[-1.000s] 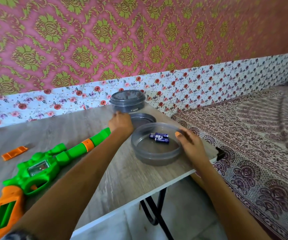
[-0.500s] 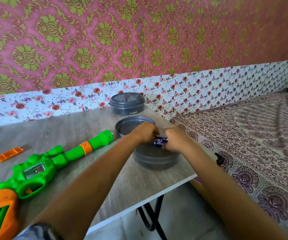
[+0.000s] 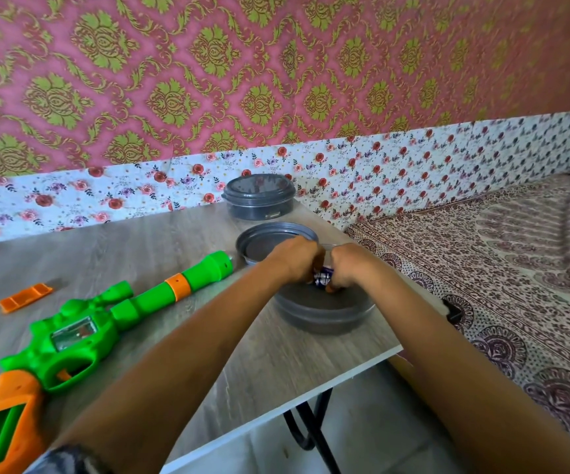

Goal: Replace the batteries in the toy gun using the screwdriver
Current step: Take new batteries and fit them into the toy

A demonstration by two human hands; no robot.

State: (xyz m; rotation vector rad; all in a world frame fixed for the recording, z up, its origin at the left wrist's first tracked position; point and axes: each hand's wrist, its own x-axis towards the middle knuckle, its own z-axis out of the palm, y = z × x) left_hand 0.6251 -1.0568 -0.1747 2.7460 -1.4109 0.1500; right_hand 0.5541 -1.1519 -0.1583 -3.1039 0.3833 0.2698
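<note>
Your left hand [image 3: 295,260] and right hand [image 3: 350,265] pinch the batteries [image 3: 322,278] over the tub [image 3: 324,318] at the surface's right edge; the toy gun [image 3: 81,333] lies leftward, nearer your left hand

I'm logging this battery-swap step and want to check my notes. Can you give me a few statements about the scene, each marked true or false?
1. The left hand and the right hand both grip the batteries above the open grey container. True.
2. The toy gun is held in one hand. False: it lies on the table, and neither hand touches it.
3. The other grey container, by the wall, has its lid on. True.
4. The orange cover is fitted on the gun's grip. False: it lies on the table apart from the gun, and the grip's compartment is open.
</note>
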